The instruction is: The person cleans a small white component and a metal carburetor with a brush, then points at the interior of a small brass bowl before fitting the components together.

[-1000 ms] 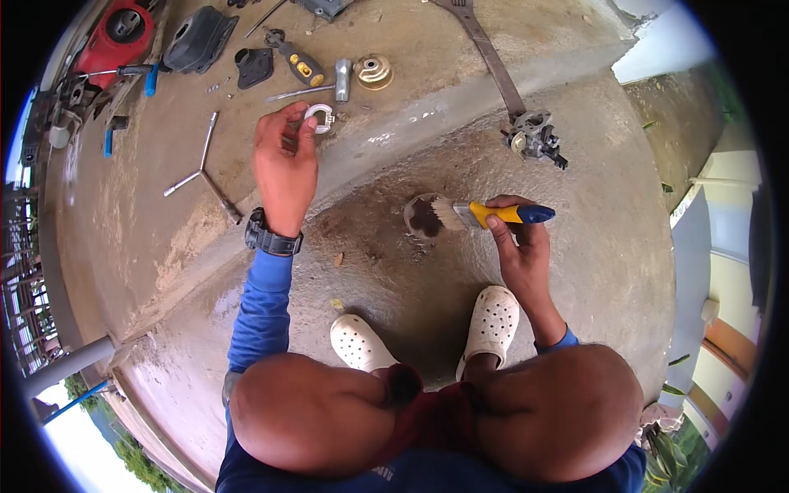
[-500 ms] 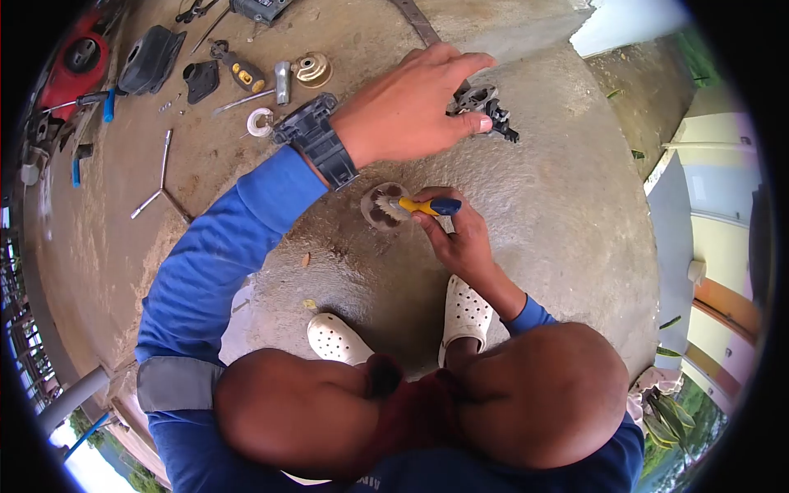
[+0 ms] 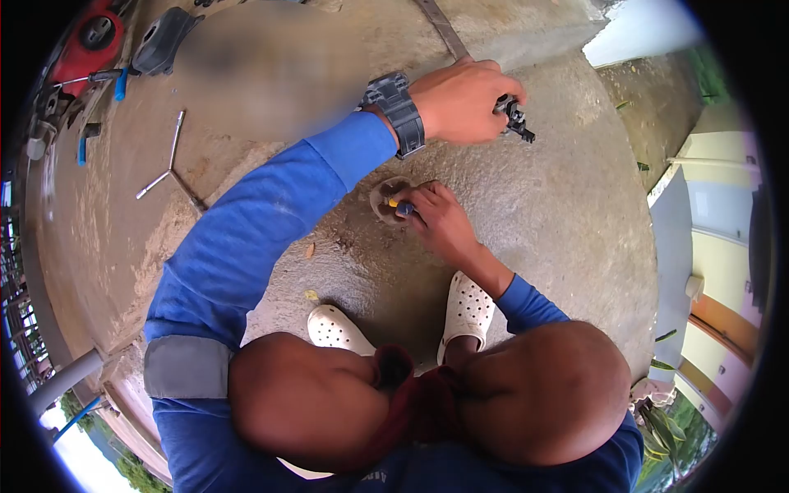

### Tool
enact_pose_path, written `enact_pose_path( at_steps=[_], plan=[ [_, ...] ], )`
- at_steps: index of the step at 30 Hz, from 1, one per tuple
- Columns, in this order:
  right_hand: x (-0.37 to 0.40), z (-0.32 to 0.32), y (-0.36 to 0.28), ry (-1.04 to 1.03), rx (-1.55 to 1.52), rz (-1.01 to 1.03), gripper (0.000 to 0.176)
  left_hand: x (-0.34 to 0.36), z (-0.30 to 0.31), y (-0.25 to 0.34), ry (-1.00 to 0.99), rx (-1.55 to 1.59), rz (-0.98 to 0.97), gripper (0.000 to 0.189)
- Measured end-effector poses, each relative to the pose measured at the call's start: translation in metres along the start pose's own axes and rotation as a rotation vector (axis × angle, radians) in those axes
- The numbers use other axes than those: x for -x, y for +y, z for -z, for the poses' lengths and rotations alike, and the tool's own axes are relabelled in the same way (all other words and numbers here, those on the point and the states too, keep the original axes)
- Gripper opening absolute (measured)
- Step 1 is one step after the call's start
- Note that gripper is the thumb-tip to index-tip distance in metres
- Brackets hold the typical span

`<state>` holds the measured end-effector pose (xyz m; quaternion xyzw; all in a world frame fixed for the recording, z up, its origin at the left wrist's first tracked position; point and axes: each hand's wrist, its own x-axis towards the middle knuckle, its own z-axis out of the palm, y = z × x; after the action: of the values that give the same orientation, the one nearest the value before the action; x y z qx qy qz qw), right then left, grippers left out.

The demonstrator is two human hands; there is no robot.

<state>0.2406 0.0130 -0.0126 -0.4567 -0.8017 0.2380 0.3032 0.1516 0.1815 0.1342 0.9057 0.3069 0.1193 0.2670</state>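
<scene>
My left hand (image 3: 468,100), with a black watch (image 3: 396,113) on its wrist, has its fingers curled round a small black and grey metal part (image 3: 514,120). Much of that part is hidden under the fingers. Nearer to my feet, my right hand (image 3: 440,222) grips a brush (image 3: 403,207) with a yellow and dark blue handle. Its bristles are hidden from view and point down into a shallow round dish (image 3: 380,197) on the wet concrete.
A Y-shaped wrench (image 3: 171,171) lies on the floor at the left. Beyond it are a red machine (image 3: 94,34), a dark grey cover (image 3: 163,39) and blue-handled tools (image 3: 122,85). A metal strip (image 3: 442,29) lies at the top. My white shoes (image 3: 337,329) are below. One floor area is blurred.
My left hand has moved right and closed round the metal part. The brush handle has tipped more upright, with my right hand shifted slightly left over the dish.
</scene>
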Motion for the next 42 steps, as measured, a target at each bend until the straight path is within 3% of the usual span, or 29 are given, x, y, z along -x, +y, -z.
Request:
enact_pose_path(
  at_steps=[6, 12, 14, 21, 23, 27, 29, 33, 34, 35, 39, 42],
  plan=[
    [0.001, -0.009, 0.006, -0.001, 0.043, -0.024, 0.033, 0.000, -0.003, -0.008, 0.047, 0.045, -0.138, 0.045],
    [0.001, -0.008, 0.004, -0.013, 0.076, -0.035, 0.031, -0.001, 0.000, -0.002, -0.008, 0.074, -0.052, 0.040],
    [0.000, -0.007, 0.004, -0.007, 0.078, -0.029, 0.031, -0.002, -0.003, -0.007, 0.098, 0.118, -0.106, 0.037],
    [-0.005, -0.007, 0.002, -0.027, 0.101, -0.019, 0.028, 0.025, 0.041, 0.015, 0.152, 0.222, -0.018, 0.033],
    [-0.005, -0.007, 0.002, -0.026, 0.095, -0.017, 0.027, 0.047, 0.044, 0.006, 0.263, 0.574, 0.012, 0.034],
    [-0.006, -0.006, 0.003, -0.038, 0.063, -0.005, 0.027, 0.122, 0.031, 0.000, 0.273, 0.794, 0.053, 0.030],
    [-0.006, -0.002, -0.003, -0.012, 0.041, -0.040, 0.028, 0.157, 0.011, 0.001, 0.407, 1.049, 0.176, 0.029],
    [-0.004, 0.007, -0.011, 0.130, -0.055, -0.091, 0.028, 0.212, -0.029, -0.003, 0.445, 1.171, 0.357, 0.030],
    [-0.001, 0.006, -0.011, 0.127, -0.059, -0.092, 0.028, 0.222, -0.039, -0.008, 0.431, 1.331, 0.398, 0.028],
    [0.001, 0.007, -0.010, 0.136, -0.127, -0.170, 0.026, 0.231, -0.048, -0.012, 0.418, 1.489, 0.434, 0.027],
    [0.001, 0.012, -0.016, 0.211, -0.419, -0.386, 0.026, 0.243, -0.063, -0.014, 0.433, 1.623, 0.522, 0.030],
    [0.001, 0.008, -0.016, 0.218, -0.481, -0.432, 0.029, 0.251, -0.069, -0.016, 0.446, 1.768, 0.522, 0.034]
  ],
)
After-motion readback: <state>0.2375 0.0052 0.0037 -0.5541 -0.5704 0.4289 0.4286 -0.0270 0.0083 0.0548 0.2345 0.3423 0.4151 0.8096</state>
